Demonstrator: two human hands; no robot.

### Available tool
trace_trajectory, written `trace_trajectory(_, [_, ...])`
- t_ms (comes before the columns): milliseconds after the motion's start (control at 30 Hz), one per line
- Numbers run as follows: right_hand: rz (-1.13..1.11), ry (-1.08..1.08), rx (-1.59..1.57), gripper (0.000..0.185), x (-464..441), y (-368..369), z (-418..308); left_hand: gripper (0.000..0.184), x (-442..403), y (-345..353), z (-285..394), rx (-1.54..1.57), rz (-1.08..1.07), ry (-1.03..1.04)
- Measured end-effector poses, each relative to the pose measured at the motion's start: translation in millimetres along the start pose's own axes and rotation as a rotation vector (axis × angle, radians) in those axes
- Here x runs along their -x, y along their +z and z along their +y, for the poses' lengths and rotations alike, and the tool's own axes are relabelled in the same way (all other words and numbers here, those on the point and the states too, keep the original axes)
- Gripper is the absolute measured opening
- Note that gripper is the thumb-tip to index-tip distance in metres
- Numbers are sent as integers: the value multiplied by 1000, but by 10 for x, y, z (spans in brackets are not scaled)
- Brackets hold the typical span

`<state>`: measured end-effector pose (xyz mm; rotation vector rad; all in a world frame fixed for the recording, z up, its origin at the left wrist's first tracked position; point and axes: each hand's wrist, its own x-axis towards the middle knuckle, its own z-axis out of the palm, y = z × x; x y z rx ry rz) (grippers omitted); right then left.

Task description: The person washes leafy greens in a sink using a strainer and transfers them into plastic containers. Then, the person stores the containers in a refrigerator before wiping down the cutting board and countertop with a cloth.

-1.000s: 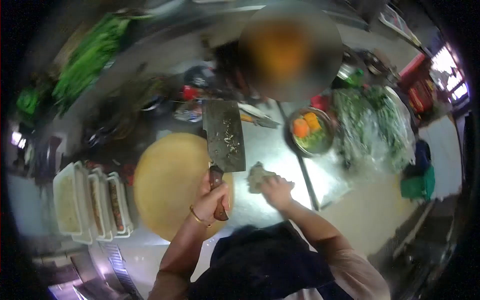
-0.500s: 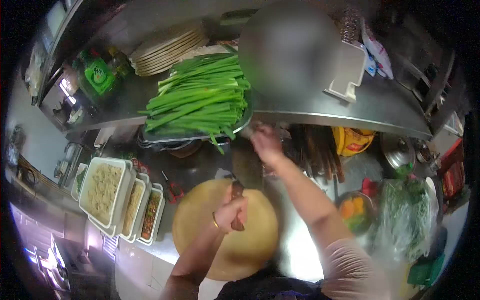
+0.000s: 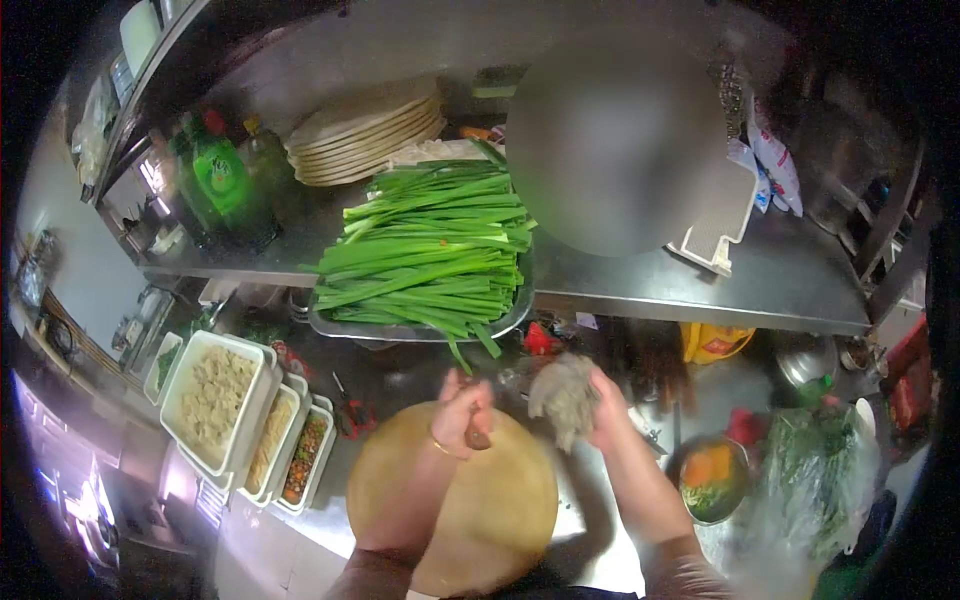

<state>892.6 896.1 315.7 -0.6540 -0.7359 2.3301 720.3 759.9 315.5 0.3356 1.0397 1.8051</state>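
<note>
Over the round wooden chopping board [image 3: 450,530], my left hand [image 3: 462,418] is closed around a knife's brown wooden handle [image 3: 479,438]; the blade cannot be made out now. My right hand [image 3: 606,408] grips a crumpled grey cloth [image 3: 565,397], raised just right of the board's far edge. Beyond both hands, long green scallion stalks [image 3: 430,255] are heaped on a metal tray [image 3: 415,332] at the shelf's edge. A few stalks hang over its rim.
White containers of food [image 3: 232,405] stand at the left. To the right are a metal bowl with orange and green pieces [image 3: 713,480] and bagged greens [image 3: 815,480]. Stacked plates [image 3: 365,130] and a green bottle [image 3: 222,180] occupy the metal shelf [image 3: 640,285].
My right hand has come back from near the shelf's edge, now with the grey cloth in it. My left hand has turned and shifted slightly, still holding the knife. The view has tilted upward.
</note>
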Motion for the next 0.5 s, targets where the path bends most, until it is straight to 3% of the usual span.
trace_trajectory(67, [6,-367,414,43,350,-475,87,38,322,-174,130,-278,128,13])
trace_trajectory(167, [139,-384,1504,41,1139,-852,55,55,1012,-683,139,-708,38,144])
trace_trajectory(200, [63,-239,1973,47,1331,-905,79,50,1288,-699,218,-848,65,81])
trace_trajectory(267, [25,-541,2351,53,1809,-1362,431,49,1527,-1118,90,-1631,-35,708])
trace_trajectory(367, [126,-331,2143,57,2505,-1463,828,53,1704,-1372,68,-2176,-93,530])
trace_trajectory(400, [162,-296,2088,57,2721,-1429,951,55,1690,-1379,49,-2217,-70,468])
trace_trajectory(467, [190,-262,2073,61,3085,-1412,1123,59,1609,-1606,-34,-2142,-151,589])
trace_trajectory(500, [159,-134,2083,65,3266,-1444,1172,61,1534,-1653,18,-2148,-305,627])
